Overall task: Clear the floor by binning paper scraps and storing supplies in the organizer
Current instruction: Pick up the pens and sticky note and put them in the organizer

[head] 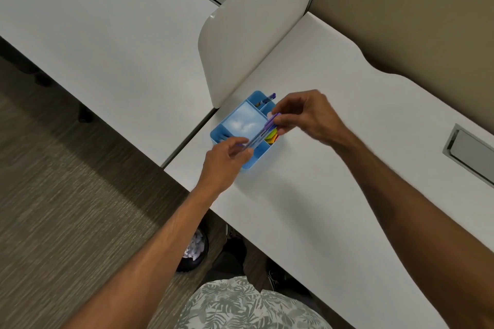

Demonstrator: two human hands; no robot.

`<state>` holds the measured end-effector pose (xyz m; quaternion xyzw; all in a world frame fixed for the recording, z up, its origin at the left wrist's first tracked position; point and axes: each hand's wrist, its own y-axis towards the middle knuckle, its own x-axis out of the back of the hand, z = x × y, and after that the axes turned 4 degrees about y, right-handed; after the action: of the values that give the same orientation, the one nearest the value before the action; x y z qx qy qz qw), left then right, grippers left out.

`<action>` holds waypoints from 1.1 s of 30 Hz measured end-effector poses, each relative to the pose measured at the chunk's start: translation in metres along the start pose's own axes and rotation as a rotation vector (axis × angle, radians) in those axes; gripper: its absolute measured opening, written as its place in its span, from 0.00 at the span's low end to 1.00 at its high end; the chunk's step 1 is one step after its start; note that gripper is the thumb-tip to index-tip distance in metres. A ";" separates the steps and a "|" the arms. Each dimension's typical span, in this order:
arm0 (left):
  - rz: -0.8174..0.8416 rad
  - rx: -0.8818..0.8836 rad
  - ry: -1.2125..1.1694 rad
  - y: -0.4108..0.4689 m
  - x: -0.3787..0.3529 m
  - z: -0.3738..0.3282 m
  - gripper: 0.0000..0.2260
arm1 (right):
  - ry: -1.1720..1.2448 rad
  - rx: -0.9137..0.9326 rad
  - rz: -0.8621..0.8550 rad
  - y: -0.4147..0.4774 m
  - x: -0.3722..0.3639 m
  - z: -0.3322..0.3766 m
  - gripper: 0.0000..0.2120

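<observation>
A light blue organizer [242,121] with several compartments stands on the white desk [307,181], close to its left edge. Above it I hold a small bundle of purple pens [260,133] level. My left hand [227,160] pinches the bundle's near end, and my right hand [304,115] pinches its far end. Another purple pen [267,99] stands in a far compartment. Coloured sticky notes [272,137] lie in a right compartment, partly hidden by the pens. The large middle compartment looks bare.
A white divider panel [240,43] rises just behind the organizer. A black bin [196,248] holding crumpled paper sits on the carpet under the desk edge. A grey cable hatch [470,152] is set in the desk at right. A second desk lies to the left.
</observation>
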<state>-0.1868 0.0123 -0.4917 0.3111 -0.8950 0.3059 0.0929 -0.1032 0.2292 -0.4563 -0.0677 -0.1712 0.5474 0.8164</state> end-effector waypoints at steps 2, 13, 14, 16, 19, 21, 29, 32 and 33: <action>-0.055 -0.007 -0.048 0.002 0.002 0.001 0.19 | -0.027 0.029 -0.119 0.005 0.012 0.002 0.08; -0.086 0.004 -0.034 0.004 0.006 0.016 0.19 | -0.290 0.102 -0.582 0.051 0.006 -0.026 0.02; -0.083 0.008 -0.028 0.003 0.006 0.018 0.18 | -0.309 0.117 -0.580 0.054 0.004 -0.028 0.02; -0.080 0.016 -0.026 0.001 0.007 0.022 0.17 | -0.370 0.125 -0.562 0.060 0.000 -0.031 0.02; -0.077 0.005 -0.006 -0.002 0.008 0.026 0.17 | -0.448 0.102 -0.512 0.069 -0.005 -0.039 0.02; -0.068 -0.002 0.006 -0.003 0.009 0.026 0.18 | -0.521 0.090 -0.476 0.076 -0.010 -0.043 0.03; -0.044 0.004 0.055 -0.004 0.013 0.024 0.18 | -0.752 0.128 -0.414 0.082 -0.028 -0.055 0.07; -0.040 0.002 0.081 -0.003 0.014 0.023 0.18 | -0.742 0.069 -0.398 0.079 -0.026 -0.056 0.09; -0.043 -0.003 0.086 -0.003 0.014 0.022 0.18 | -0.742 0.058 -0.384 0.078 -0.025 -0.057 0.11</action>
<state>-0.1952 -0.0101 -0.5031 0.3165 -0.8837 0.3158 0.1382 -0.1591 0.2411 -0.5379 0.1901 -0.4477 0.3771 0.7882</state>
